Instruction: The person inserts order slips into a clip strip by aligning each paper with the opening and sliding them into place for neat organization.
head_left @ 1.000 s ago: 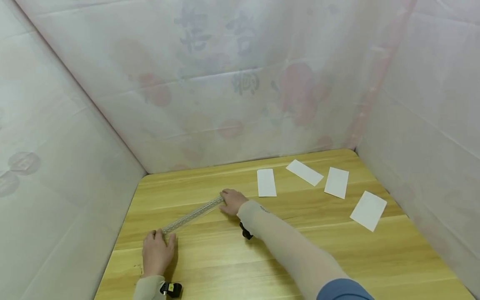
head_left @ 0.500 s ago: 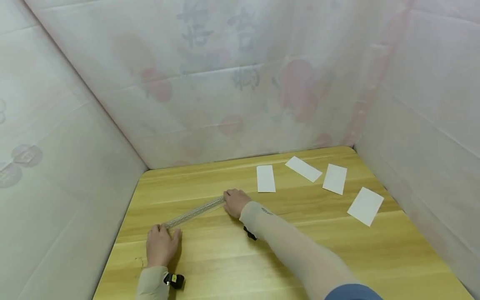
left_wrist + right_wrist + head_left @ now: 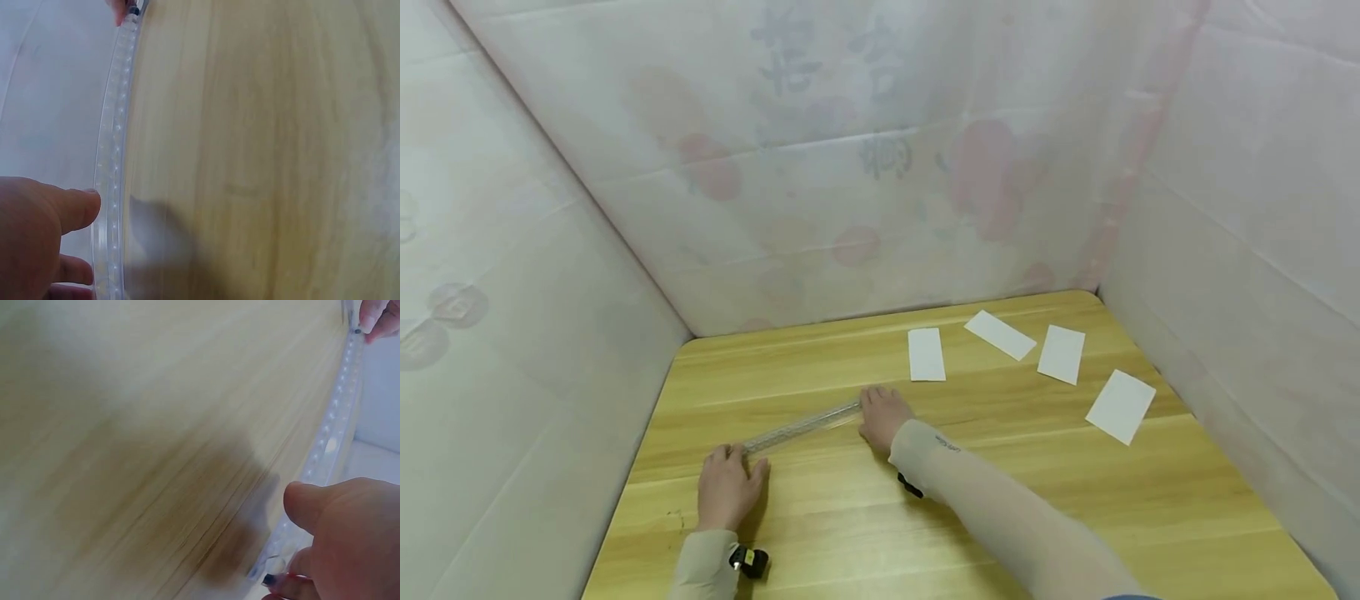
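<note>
A long clear plastic strip [image 3: 805,427] with a row of small bead-like dots lies slantwise between the two hands, over the left half of the table. My left hand [image 3: 727,487] holds its near left end, and my right hand [image 3: 886,419] grips the far right end. In the left wrist view, the thumb and fingers of the left hand [image 3: 44,244] meet the edge of the strip [image 3: 112,137]. The right wrist view has the right hand [image 3: 350,531] with its thumb over the strip [image 3: 331,425] and fingers curled at its end, near a small dark piece [image 3: 269,580].
Several white cards lie on the wooden table [image 3: 865,533]: one upright [image 3: 927,354], one slanted [image 3: 1000,335], one farther right [image 3: 1062,354] and one at the right side [image 3: 1121,407]. Pale fabric walls [image 3: 880,208] enclose the table's back and sides.
In the head view, both hands and the strip have shifted slightly to the right, and the left hand is a little farther forward. The strip now lies less steeply. The cards remain on the table.
</note>
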`<state>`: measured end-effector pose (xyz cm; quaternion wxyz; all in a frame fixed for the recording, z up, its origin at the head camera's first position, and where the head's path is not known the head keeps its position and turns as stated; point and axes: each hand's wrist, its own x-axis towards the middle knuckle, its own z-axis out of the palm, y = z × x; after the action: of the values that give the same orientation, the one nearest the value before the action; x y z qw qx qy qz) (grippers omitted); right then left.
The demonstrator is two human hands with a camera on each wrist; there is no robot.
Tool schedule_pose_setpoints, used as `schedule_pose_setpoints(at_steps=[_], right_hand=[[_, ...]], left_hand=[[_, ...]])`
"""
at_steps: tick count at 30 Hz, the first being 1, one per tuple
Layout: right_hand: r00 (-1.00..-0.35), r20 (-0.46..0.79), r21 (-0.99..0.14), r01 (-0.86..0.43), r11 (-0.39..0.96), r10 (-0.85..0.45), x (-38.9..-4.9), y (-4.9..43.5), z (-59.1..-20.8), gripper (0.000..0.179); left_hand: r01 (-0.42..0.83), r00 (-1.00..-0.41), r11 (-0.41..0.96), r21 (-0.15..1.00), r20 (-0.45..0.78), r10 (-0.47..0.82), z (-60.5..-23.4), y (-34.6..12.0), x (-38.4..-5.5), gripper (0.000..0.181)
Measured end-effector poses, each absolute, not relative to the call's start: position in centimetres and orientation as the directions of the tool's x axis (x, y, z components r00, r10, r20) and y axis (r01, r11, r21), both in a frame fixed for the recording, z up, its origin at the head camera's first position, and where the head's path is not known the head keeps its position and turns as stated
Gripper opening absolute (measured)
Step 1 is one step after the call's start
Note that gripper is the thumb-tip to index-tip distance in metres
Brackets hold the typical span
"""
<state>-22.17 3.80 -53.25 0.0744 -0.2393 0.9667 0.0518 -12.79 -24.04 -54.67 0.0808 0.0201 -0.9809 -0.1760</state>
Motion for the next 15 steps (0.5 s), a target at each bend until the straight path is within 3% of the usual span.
schedule_pose_setpoints(at_steps=[7, 15], right_hand=[[-0.880, -0.182, -0.040, -0.440, 0.897, -0.439, -21.7, 5.5, -52.8, 0.069], [-0.875, -0.175, -0.005, -0.458, 0.889, -0.452, -20.1, 6.8, -53.6, 0.076]], left_hand=[[0.023, -0.980, 0.947, 0.321, 0.193, -0.041, -54.4, -22.7, -13.1, 0.053], [0.027, -0.980, 0.958, 0.286, 0.198, -0.031, -54.6, -21.9, -12.4, 0.053]])
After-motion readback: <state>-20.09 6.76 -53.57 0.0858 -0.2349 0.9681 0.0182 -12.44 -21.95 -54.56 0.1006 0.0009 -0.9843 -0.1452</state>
